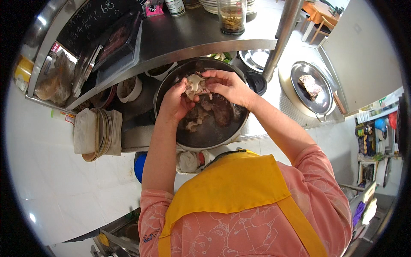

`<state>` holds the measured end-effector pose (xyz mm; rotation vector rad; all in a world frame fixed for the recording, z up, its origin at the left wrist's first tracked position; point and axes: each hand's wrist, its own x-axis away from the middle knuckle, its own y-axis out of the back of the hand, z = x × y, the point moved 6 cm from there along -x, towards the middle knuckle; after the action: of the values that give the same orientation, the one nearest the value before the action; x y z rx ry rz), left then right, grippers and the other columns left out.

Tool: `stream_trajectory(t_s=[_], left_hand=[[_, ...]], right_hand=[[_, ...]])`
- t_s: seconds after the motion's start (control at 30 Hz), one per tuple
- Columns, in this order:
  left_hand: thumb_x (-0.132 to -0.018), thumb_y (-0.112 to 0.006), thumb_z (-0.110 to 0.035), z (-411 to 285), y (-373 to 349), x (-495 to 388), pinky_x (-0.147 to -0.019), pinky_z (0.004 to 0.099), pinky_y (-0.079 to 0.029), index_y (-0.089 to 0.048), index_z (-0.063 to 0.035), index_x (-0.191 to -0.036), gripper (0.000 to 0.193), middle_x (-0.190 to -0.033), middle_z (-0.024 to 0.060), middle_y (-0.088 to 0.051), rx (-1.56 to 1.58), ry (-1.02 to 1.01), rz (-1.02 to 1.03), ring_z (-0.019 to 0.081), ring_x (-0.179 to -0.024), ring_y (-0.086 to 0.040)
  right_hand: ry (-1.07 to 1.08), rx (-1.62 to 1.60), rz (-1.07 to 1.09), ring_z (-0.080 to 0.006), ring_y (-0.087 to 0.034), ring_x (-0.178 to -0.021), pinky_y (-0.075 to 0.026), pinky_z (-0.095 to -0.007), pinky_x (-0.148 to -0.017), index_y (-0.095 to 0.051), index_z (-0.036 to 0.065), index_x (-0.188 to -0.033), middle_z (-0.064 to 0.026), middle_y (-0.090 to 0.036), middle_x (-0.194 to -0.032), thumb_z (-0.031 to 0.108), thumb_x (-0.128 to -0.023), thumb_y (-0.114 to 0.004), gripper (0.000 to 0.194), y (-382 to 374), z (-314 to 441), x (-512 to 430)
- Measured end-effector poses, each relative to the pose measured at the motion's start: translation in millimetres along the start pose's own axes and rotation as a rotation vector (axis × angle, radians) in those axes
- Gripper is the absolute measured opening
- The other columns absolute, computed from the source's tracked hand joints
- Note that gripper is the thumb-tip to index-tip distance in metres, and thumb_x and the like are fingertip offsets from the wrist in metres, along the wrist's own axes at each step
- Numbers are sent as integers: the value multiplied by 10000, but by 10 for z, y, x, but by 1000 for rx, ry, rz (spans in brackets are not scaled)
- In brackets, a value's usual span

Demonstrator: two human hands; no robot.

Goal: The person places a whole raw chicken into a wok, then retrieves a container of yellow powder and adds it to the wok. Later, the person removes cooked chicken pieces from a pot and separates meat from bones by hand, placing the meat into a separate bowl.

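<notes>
In the head view I hold a piece of meat on pale bone over a large round dark pot. My left hand grips it from the left, with thumb on top and fingers curled beneath. At its right side, my right hand pinches it between thumb and fingers. Below the hands, inside the pot, lie a dark chunk of cooked meat and a paler, ragged piece. Part of the pot's inside is hidden by my hands.
A steel shelf overhangs the pot's far side, bearing a glass jar. To the right, a steel bowl holds another meat piece. A metal post rises between. Stacked plates or boards stand left.
</notes>
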<state>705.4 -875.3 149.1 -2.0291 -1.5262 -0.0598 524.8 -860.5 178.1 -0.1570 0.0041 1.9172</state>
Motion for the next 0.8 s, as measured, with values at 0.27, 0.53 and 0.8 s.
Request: stream_trajectory(t_s=[0.27,0.53,0.8], left_hand=[[-1028,-534,-304,-136,-96,0,-602,262,-545,-500,-86,-1270,328,-1035,79,-679,-177,-233,15,169,-784,-685],[-962,-637,-85,-247,-205,206,-628,227,-550,-432,-46,-1352,442,-1170,84,-625,-406,-766,-38,125,-864,-665],[-950,-639,-35,-245,-262,346,-935,307,-523,-429,12,-1371,472,-1299,129,-540,-418,-914,-34,175,-1136,-573]], right_hand=[[-45,-137,-135,-168,-702,-845,-581,-286,-752,-593,-48,-1080,-114,-699,-945,18,-929,-687,189,-76,-178,-62],[-100,-180,-174,-104,-640,-740,-538,-228,-687,-679,-37,-1058,-62,-699,-927,30,-918,-709,157,-89,-127,26],[-129,-203,-183,-98,-624,-718,-521,-222,-680,-694,-28,-1027,-34,-676,-886,24,-923,-703,116,-75,-197,4]])
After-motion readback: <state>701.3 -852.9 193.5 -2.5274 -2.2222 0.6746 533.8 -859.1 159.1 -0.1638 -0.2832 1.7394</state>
